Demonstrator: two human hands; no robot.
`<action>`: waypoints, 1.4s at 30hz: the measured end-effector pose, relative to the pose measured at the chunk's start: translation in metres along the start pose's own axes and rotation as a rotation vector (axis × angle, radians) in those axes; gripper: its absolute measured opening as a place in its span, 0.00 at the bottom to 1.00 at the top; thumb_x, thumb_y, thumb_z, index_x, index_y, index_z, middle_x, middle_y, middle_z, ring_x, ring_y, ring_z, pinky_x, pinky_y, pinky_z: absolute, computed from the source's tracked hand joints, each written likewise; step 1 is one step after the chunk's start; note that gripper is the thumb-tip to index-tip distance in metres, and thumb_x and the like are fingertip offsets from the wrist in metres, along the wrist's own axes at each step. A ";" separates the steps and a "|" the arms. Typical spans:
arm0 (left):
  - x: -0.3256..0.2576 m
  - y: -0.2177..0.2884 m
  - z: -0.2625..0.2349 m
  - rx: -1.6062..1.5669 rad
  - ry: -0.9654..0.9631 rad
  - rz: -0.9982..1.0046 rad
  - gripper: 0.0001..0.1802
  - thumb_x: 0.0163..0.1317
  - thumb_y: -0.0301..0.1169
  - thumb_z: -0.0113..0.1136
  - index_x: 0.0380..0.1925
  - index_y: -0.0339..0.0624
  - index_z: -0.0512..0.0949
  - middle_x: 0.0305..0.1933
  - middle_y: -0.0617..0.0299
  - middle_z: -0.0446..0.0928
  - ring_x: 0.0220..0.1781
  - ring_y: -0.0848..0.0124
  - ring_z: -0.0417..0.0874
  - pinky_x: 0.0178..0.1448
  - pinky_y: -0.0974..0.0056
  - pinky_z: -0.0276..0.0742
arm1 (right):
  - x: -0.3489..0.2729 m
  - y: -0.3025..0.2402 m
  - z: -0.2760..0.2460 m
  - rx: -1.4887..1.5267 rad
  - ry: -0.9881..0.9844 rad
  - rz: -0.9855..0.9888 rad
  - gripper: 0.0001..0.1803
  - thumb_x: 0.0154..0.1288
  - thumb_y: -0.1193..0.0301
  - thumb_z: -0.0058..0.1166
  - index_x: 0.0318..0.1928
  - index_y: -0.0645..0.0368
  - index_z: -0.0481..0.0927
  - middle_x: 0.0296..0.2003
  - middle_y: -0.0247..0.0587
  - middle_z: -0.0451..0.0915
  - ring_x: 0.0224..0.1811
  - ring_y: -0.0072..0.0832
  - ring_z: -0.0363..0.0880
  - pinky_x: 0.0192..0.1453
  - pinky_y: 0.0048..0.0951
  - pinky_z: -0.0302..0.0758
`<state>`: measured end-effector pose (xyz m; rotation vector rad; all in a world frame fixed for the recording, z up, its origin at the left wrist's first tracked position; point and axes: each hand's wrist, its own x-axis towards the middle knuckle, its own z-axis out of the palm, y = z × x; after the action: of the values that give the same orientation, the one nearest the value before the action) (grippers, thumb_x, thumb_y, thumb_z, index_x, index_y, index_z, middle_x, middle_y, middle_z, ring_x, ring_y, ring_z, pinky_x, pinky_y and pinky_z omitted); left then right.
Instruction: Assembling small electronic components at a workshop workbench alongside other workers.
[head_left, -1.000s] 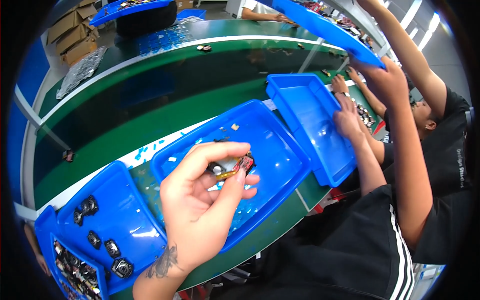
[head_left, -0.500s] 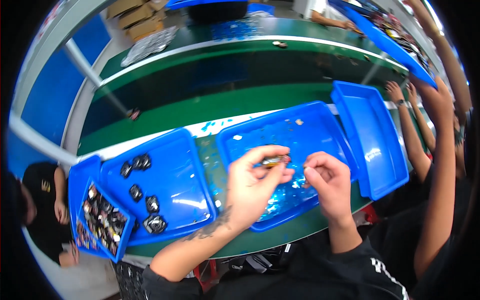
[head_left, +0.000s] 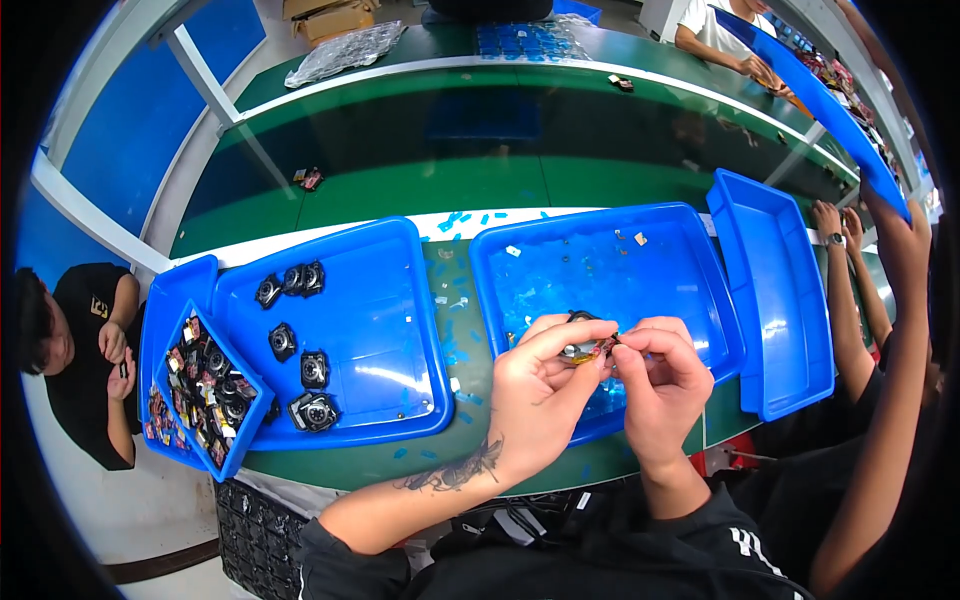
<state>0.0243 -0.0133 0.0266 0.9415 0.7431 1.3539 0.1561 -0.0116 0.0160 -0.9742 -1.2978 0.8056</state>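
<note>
My left hand [head_left: 540,405] grips a small electronic module [head_left: 580,350] between thumb and fingers, above the middle blue tray [head_left: 735,335]. Dark, silvery and yellowish bits of the module show; the fingers cover the rest. My right hand [head_left: 668,390] is closed in a pinch at the module's right end, on a small dark bit of it. Blue film scraps [head_left: 605,400] and a few small pale pieces lie in the tray below. In the left blue tray [head_left: 385,320] sit several black modules with round, lens-like middles [head_left: 313,370].
A small blue bin [head_left: 262,415] heaped with modules rests tilted at far left. To the right stands another blue tray [head_left: 775,300]. Behind runs a green conveyor belt [head_left: 400,185]. One person [head_left: 85,350] sits at left; another's arm [head_left: 885,350] is close on my right.
My right hand has moved left and in, from apart to meeting the module in my left hand. The whole view has shifted, so the trays sit further right in it.
</note>
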 end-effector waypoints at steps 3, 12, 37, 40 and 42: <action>-0.002 -0.003 0.000 0.032 -0.001 -0.015 0.14 0.63 0.13 0.54 0.50 0.26 0.77 0.51 0.55 0.72 0.51 0.67 0.81 0.56 0.65 0.83 | 0.000 0.000 0.001 -0.038 0.027 -0.028 0.06 0.60 0.86 0.59 0.38 0.70 0.79 0.40 0.43 0.75 0.35 0.23 0.80 0.34 0.18 0.81; -0.004 -0.009 0.005 0.144 0.032 0.043 0.16 0.62 0.12 0.55 0.50 0.30 0.78 0.52 0.56 0.71 0.52 0.67 0.80 0.56 0.65 0.82 | -0.001 0.003 0.000 -0.049 0.084 -0.008 0.06 0.59 0.86 0.60 0.37 0.68 0.80 0.38 0.42 0.75 0.33 0.21 0.79 0.32 0.18 0.79; -0.006 -0.017 -0.003 0.336 0.019 0.145 0.18 0.62 0.13 0.56 0.51 0.35 0.79 0.54 0.55 0.70 0.53 0.68 0.80 0.54 0.68 0.83 | 0.006 -0.002 0.004 -0.501 0.088 -0.315 0.10 0.52 0.88 0.63 0.34 0.65 0.80 0.32 0.43 0.77 0.29 0.25 0.77 0.29 0.21 0.74; -0.006 -0.017 -0.003 0.316 0.022 0.126 0.18 0.62 0.13 0.56 0.52 0.35 0.79 0.54 0.56 0.70 0.53 0.68 0.80 0.54 0.67 0.83 | 0.006 -0.001 0.004 -0.489 0.101 -0.296 0.09 0.53 0.88 0.62 0.34 0.65 0.80 0.32 0.43 0.77 0.29 0.25 0.77 0.29 0.22 0.74; -0.005 -0.015 -0.003 0.288 0.024 0.104 0.18 0.62 0.13 0.56 0.52 0.35 0.79 0.54 0.56 0.70 0.53 0.67 0.80 0.54 0.67 0.83 | 0.006 -0.002 0.005 -0.495 0.098 -0.302 0.09 0.53 0.88 0.62 0.34 0.65 0.81 0.32 0.43 0.77 0.29 0.26 0.78 0.29 0.22 0.74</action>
<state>0.0284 -0.0178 0.0111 1.2068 0.9351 1.3730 0.1519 -0.0057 0.0202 -1.1481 -1.5470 0.2007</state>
